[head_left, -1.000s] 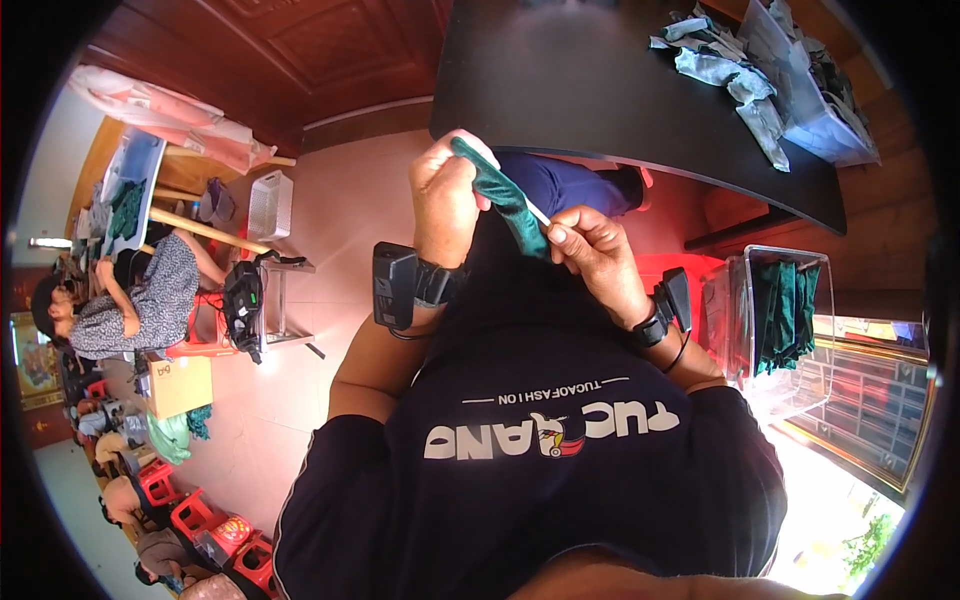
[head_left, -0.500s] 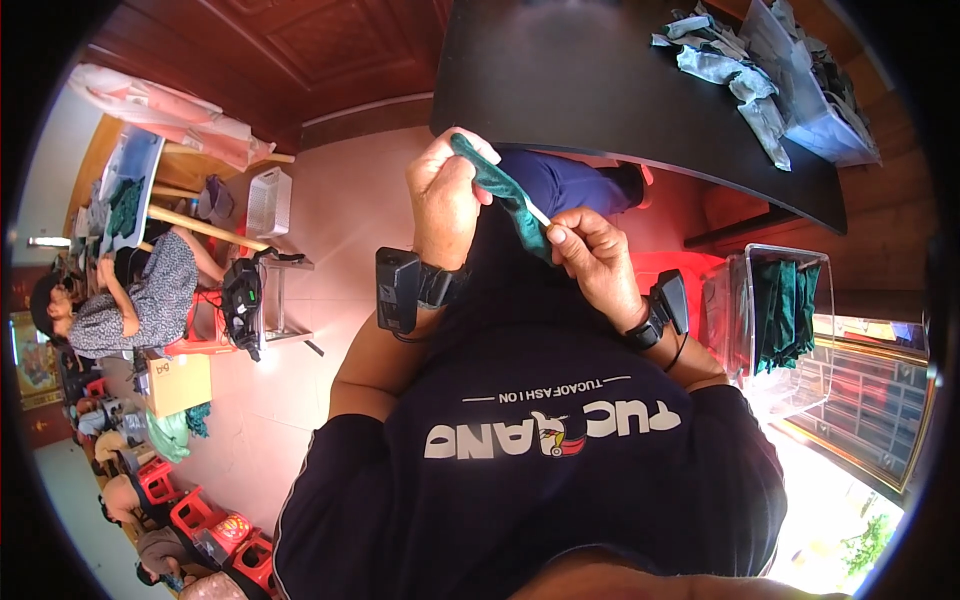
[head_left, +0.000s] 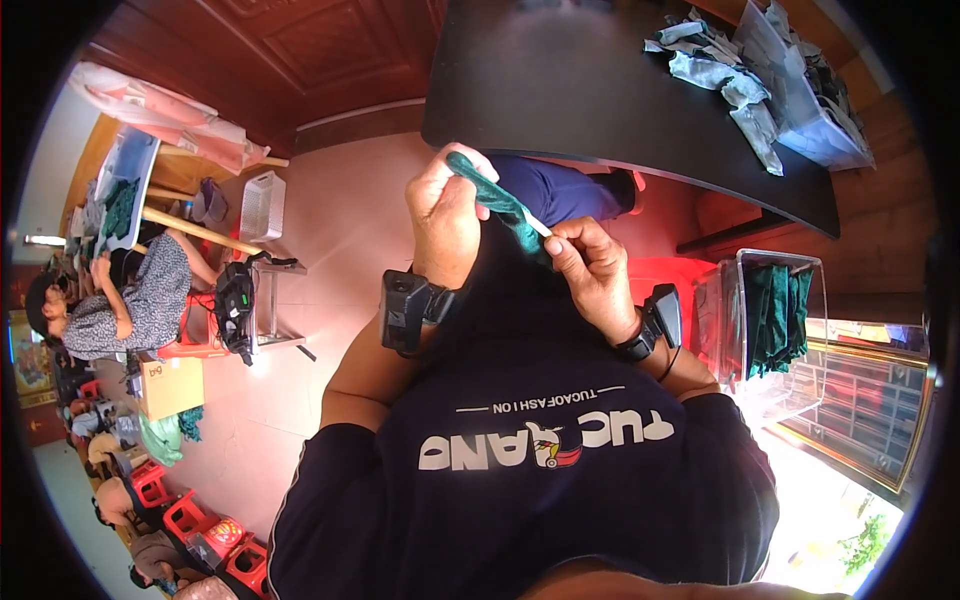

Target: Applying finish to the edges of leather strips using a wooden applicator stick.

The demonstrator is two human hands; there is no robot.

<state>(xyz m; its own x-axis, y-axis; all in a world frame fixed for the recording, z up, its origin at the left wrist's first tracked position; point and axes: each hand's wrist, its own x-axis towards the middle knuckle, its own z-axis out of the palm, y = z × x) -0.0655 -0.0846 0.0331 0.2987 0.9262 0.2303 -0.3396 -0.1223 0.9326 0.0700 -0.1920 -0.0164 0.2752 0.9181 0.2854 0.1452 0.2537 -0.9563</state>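
Observation:
A narrow dark green cloth piece [head_left: 490, 190], with a velvety look, slants between my two hands above my lap. My left hand [head_left: 445, 220] is closed around its upper part, thumb and fingers pinching it. From its lower end sticks out a thin whitish strip or stick [head_left: 539, 227]; I cannot tell which. Thumb and forefinger of my right hand [head_left: 592, 265] pinch the tip of that whitish piece. Part of the cloth hangs loose beside the right fingertips.
Ahead stands a black table [head_left: 560, 80] with grey-green cloth pieces [head_left: 745, 95] and a clear plastic bin [head_left: 805, 120]. At right, another clear bin [head_left: 740, 320] holds green cloth [head_left: 778, 315]. A person [head_left: 130, 290] sits at left near a white basket [head_left: 263, 205].
More of the whitish piece shows outside the green cloth near my right fingers. The cloth's lower end has drawn back slightly from the right hand. Both hands keep their pinch.

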